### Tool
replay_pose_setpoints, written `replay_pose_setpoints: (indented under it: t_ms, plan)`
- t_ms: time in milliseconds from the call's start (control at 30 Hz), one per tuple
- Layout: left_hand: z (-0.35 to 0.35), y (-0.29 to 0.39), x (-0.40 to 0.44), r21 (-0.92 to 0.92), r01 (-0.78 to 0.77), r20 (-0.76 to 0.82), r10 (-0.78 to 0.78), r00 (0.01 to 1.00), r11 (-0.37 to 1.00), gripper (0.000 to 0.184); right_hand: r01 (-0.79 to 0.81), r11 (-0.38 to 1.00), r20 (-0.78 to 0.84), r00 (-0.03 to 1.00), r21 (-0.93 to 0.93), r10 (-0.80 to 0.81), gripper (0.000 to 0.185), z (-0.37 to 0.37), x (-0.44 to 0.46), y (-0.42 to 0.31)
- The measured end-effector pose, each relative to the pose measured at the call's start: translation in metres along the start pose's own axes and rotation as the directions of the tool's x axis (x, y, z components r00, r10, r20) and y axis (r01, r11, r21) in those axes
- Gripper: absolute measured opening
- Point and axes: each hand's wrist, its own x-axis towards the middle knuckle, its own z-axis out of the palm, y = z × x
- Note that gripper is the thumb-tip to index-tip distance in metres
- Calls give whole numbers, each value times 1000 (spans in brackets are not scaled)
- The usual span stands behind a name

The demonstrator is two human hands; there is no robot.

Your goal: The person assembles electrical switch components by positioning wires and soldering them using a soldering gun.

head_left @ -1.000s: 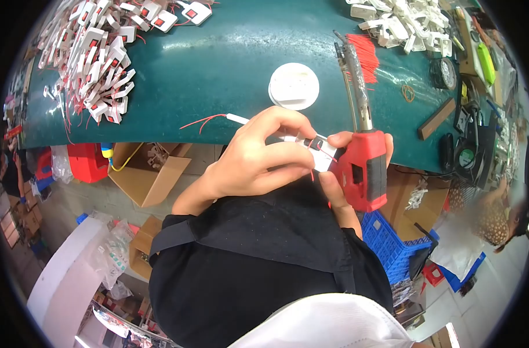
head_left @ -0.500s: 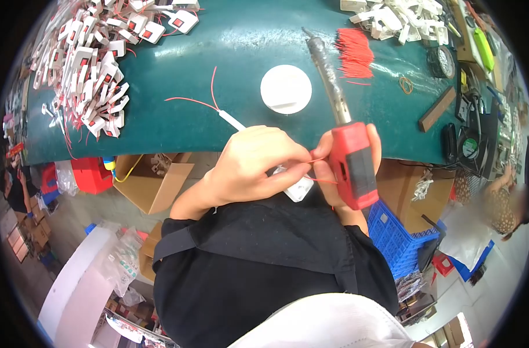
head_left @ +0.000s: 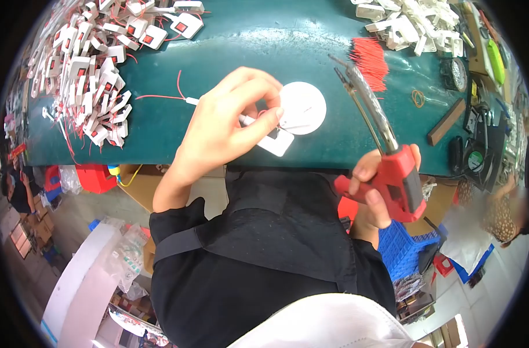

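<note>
Room: bare green table (head_left: 235,43) between box pile (head_left: 82,66) and red wires (head_left: 370,62); near edge (head_left: 311,165) runs just in front of black apron (head_left: 276,238) | Left hand (head_left: 224,119): grasping 1 white box (head_left: 280,144), over table beside round disc (head_left: 309,103) | Right hand (head_left: 377,207): clenched on soldering iron (head_left: 396,174), well apart from white box

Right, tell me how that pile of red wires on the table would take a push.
The red wires would probably spread apart rather than slide as one block, since no tie shows around them. Each looks very thin, so it is likely light for its length and would probably bend easily.
</note>
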Motion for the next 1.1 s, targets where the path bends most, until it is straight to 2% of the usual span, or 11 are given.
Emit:
replay_pose_setpoints:
  t_ms: [33, 100, 167, 233, 300, 367, 400, 500, 667, 733, 1100]
  plan:
    - [-2, -1, 1, -5, 4, 7, -4, 1000, 1000, 9, 11, 1000, -2, 1000, -1, -11, 89, -3, 0, -2]
    - [-7, -1, 1, -80, 35, 128, -25, 991, 996, 9, -13, 1000, -34, 999, -15, 12, 89, -9, -4, -7]
    - [-8, -1, 2, -97, 52, 135, -38, 990, 994, 9, -43, 999, -64, 997, -29, 41, 88, -13, -11, -15]
    - [-9, 1, 5, -169, 219, 276, -167, 947, 961, 9, -110, 993, -104, 989, -53, 104, 89, -16, -16, -25]
    - [-2, 2, 8, -154, 183, 220, -147, 964, 971, 9, -213, 969, -57, 977, -121, 208, 88, -20, -21, -38]
    - [4, 1, 10, -53, 67, 122, -60, 991, 996, 10, -187, 937, -110, 981, -295, 160, 89, -21, -34, -37]
    - [5, 1, 10, -37, 41, 126, -36, 991, 998, 12, -99, 950, 107, 985, -295, 136, 87, -33, -28, -35]
    - [12, -3, 6, 21, 22, 79, -23, 997, 1000, 12, -72, 946, 211, 967, -316, 144, 83, -37, -23, -31]
    - [14, -4, 3, -3, 41, 40, -41, 998, 999, 12, -141, 924, 196, 955, -356, 222, 82, -37, -13, -39]
    - [15, -4, 2, -17, 43, 28, -43, 999, 999, 12, -103, 889, 378, 879, -446, 291, 72, -41, 0, -43]
    - [14, -7, 2, -2, 4, 25, -4, 1000, 1000, 12, -31, 881, 381, 894, -471, 235, 70, -36, 4, -39]
